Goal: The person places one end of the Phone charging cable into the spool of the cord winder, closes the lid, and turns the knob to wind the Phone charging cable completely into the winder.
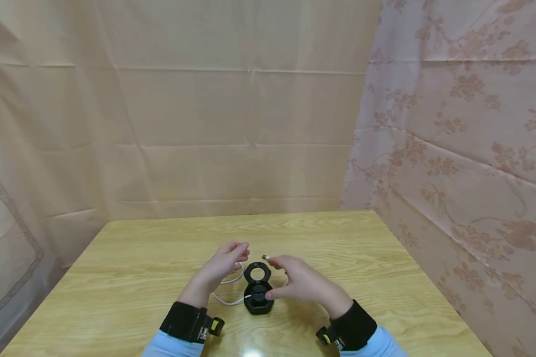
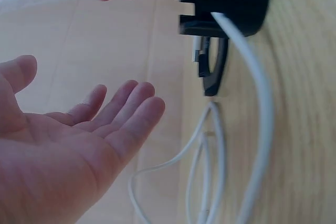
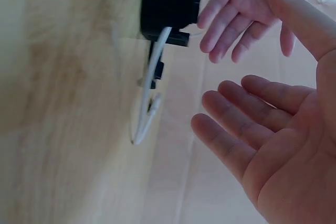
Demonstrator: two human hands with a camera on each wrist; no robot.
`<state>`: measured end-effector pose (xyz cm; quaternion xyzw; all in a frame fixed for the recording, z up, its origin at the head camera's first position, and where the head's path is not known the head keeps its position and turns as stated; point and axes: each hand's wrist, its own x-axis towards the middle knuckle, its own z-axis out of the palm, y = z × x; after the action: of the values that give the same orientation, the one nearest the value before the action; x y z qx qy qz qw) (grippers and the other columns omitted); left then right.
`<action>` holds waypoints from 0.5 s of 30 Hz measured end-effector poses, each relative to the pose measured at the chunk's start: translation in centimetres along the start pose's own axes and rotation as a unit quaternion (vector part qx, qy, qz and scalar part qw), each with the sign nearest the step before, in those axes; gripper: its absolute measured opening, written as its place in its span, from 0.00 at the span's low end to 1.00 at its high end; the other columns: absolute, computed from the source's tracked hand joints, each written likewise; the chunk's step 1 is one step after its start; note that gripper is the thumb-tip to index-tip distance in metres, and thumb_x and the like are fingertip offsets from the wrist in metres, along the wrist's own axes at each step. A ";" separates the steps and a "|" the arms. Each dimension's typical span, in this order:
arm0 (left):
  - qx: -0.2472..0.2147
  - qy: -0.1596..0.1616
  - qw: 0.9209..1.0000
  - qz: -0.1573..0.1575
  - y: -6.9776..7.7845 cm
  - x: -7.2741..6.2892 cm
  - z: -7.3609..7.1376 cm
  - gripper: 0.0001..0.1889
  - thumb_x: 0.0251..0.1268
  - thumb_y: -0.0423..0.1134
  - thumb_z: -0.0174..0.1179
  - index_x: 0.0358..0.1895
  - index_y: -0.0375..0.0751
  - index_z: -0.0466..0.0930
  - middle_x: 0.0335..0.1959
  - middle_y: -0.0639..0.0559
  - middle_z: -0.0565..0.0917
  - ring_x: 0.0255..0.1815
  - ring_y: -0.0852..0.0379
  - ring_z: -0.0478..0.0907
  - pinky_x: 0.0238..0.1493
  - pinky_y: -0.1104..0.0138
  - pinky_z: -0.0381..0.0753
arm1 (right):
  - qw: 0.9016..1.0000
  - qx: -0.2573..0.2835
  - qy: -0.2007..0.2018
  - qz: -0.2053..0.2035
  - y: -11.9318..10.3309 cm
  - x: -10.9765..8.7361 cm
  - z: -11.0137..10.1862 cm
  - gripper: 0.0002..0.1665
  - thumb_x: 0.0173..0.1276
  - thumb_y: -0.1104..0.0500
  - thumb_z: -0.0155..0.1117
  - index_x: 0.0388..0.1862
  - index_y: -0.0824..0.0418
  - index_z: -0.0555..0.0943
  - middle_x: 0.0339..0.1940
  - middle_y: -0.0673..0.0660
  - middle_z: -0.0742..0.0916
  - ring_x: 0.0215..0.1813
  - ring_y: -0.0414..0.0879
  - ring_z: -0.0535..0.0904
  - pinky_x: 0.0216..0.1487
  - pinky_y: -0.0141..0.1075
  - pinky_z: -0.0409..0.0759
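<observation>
A small black eight-sided charger case [image 1: 258, 308] sits on the table with its ring-shaped lid [image 1: 248, 273] swung up at the far side. A white cable [image 1: 227, 303] comes out of the case's left side and loops behind it. The cable's plug [image 1: 265, 257] shows just beyond the lid, near the right fingertips. My left hand [image 1: 222, 266] is held to the left of the case, palm facing it, fingers loosely extended. On the other side my right hand [image 1: 300, 281] spreads its fingers; the thumb overlaps the case in the head view. In the right wrist view, its palm [image 3: 294, 145] holds nothing.
The case stands on a light wood table [image 1: 152, 277]. Beige cloth [image 1: 232, 114] hangs behind the table's far edge, and flowered cloth [image 1: 464, 163] hangs along the right. Black straps with small cameras are worn on both wrists.
</observation>
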<state>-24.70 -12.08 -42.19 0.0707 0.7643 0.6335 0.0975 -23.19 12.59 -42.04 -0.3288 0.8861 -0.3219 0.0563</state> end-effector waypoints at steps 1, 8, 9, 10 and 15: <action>-0.001 0.000 1.000 -0.005 -0.2 0.1 0.0 0.33 0.80 0.54 0.51 0.68 0.25 0.67 0.65 0.29 0.75 0.67 0.35 0.71 0.67 0.43 0.68 | 1.000 -0.002 -0.006 0.002 0.1 0.0 0.1 0.53 0.58 0.38 0.79 0.73 0.66 0.71 0.66 0.62 0.81 0.65 0.54 0.77 0.64 0.50 0.75; 0.014 0.000 1.000 -0.028 -0.6 0.9 0.2 0.36 0.80 0.56 0.50 0.69 0.21 0.65 0.65 0.26 0.73 0.68 0.33 0.70 0.67 0.44 0.69 | 0.999 -0.027 -0.042 0.003 0.3 0.0 0.6 0.48 0.54 0.40 0.81 0.66 0.67 0.76 0.61 0.63 0.84 0.61 0.53 0.80 0.63 0.47 0.77; 0.015 -0.001 0.999 -0.030 -0.6 0.9 0.3 0.37 0.80 0.56 0.50 0.69 0.21 0.64 0.65 0.26 0.73 0.68 0.32 0.70 0.67 0.44 0.70 | 0.999 -0.029 -0.045 0.003 0.3 0.0 0.7 0.48 0.54 0.40 0.81 0.65 0.67 0.77 0.60 0.63 0.84 0.60 0.53 0.80 0.62 0.47 0.77; 0.018 -0.003 0.999 -0.033 -0.6 1.0 0.3 0.37 0.80 0.57 0.50 0.69 0.21 0.64 0.65 0.25 0.73 0.67 0.32 0.70 0.67 0.44 0.70 | 0.998 -0.032 -0.048 0.005 0.3 0.0 0.7 0.47 0.54 0.40 0.81 0.65 0.67 0.77 0.60 0.63 0.84 0.59 0.53 0.81 0.62 0.46 0.78; 0.031 -0.009 0.998 -0.049 -0.5 1.3 0.3 0.39 0.80 0.57 0.50 0.69 0.19 0.63 0.64 0.25 0.73 0.66 0.32 0.71 0.66 0.45 0.71 | 0.998 -0.033 -0.056 0.013 0.1 0.0 1.0 0.48 0.55 0.40 0.81 0.65 0.68 0.77 0.59 0.64 0.84 0.59 0.53 0.81 0.61 0.47 0.78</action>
<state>-25.92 -11.52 -42.80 0.0419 0.7854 0.6031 0.1332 -22.89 12.14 -42.88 -0.3365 0.8960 -0.2726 0.0986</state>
